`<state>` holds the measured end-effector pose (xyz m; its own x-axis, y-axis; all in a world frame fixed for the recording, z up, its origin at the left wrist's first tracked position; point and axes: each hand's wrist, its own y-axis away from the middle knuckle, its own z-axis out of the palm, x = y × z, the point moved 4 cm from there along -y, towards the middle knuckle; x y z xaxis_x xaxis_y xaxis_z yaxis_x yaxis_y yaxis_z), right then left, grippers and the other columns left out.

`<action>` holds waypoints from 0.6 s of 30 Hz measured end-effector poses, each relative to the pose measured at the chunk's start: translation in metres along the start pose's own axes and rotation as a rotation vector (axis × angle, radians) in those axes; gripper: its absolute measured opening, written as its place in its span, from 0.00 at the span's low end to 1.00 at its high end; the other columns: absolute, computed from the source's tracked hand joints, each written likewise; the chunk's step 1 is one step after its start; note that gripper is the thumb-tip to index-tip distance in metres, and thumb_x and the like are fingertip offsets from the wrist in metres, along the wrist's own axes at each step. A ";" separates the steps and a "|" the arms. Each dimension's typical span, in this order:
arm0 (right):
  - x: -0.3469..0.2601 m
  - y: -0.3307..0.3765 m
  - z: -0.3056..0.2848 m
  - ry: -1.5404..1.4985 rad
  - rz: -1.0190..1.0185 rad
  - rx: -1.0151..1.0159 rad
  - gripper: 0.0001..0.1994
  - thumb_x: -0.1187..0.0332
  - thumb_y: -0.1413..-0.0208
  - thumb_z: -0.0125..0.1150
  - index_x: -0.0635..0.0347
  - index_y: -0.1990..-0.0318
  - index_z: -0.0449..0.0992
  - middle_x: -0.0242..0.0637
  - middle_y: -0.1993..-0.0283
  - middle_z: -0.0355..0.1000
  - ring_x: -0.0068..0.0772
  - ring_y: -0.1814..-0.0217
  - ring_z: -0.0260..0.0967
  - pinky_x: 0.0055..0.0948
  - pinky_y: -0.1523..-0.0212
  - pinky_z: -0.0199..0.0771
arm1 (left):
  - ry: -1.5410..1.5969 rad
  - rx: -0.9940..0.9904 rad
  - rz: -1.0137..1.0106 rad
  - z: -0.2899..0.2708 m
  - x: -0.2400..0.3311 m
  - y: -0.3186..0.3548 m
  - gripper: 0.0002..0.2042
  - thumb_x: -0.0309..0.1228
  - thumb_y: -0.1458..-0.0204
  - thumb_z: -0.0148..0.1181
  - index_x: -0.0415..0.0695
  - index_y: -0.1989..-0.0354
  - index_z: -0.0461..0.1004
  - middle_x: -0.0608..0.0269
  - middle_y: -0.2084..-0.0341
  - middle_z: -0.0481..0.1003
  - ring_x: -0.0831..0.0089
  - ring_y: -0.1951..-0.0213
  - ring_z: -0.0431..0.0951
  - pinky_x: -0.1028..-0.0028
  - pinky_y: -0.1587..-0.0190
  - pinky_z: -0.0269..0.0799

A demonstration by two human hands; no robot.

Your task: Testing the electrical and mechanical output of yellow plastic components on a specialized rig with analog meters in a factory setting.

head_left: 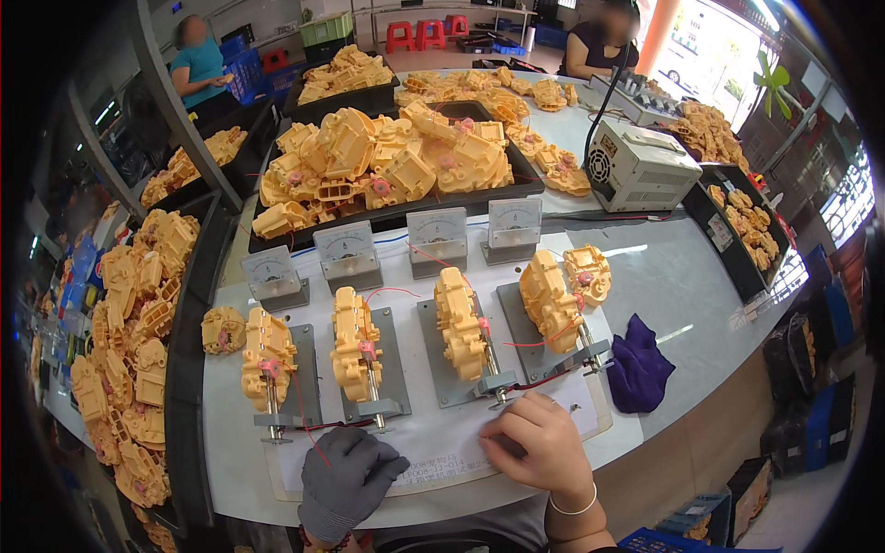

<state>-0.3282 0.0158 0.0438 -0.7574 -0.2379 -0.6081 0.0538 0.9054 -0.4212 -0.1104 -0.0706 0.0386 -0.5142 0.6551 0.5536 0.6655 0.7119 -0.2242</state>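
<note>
My left hand [348,484], in a grey glove, rests near the table's front edge with fingers curled together; whatever they may hold is hidden. A thin red wire hangs from the leftmost yellow plastic housing [268,346] down to that hand. My bare right hand [535,441] is closed, thumb against curled fingers, just below the metal shafts of the two right fixtures; I cannot make out anything in it. The other housings, the second [350,336], third [459,323] and rightmost one [549,300], stand on grey metal fixture plates, each with a pink part and a shaft.
Behind the fixtures stand several analog meters [438,235]. Black bins heaped with yellow housings [378,157] lie behind and left [138,332]. A purple cloth [638,367] and a power supply box [643,166] are at the right. Two people sit or stand farther off.
</note>
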 end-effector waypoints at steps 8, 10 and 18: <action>0.000 0.000 0.000 0.004 -0.005 -0.001 0.07 0.74 0.60 0.68 0.56 0.73 0.76 0.34 0.73 0.69 0.39 0.70 0.68 0.34 0.68 0.70 | 0.007 0.006 -0.014 0.000 0.000 0.001 0.07 0.34 0.58 0.72 0.48 0.75 0.79 0.62 0.77 0.73 0.62 0.73 0.75 0.64 0.70 0.71; 0.000 -0.001 0.000 -0.014 -0.012 0.009 0.07 0.74 0.60 0.68 0.56 0.73 0.76 0.33 0.73 0.69 0.39 0.70 0.68 0.34 0.68 0.70 | 0.001 0.002 -0.010 0.000 0.000 0.000 0.07 0.34 0.58 0.72 0.48 0.75 0.79 0.62 0.77 0.73 0.61 0.73 0.75 0.64 0.70 0.71; 0.001 -0.001 0.001 -0.012 -0.017 0.044 0.05 0.74 0.60 0.70 0.56 0.74 0.78 0.31 0.77 0.67 0.36 0.73 0.65 0.32 0.72 0.66 | -0.014 0.014 0.008 0.000 0.000 0.001 0.08 0.34 0.57 0.71 0.48 0.75 0.78 0.63 0.78 0.73 0.62 0.72 0.75 0.63 0.70 0.71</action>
<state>-0.3283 0.0143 0.0429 -0.7505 -0.2576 -0.6086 0.0695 0.8851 -0.4602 -0.1097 -0.0698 0.0387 -0.5162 0.6644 0.5405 0.6621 0.7099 -0.2403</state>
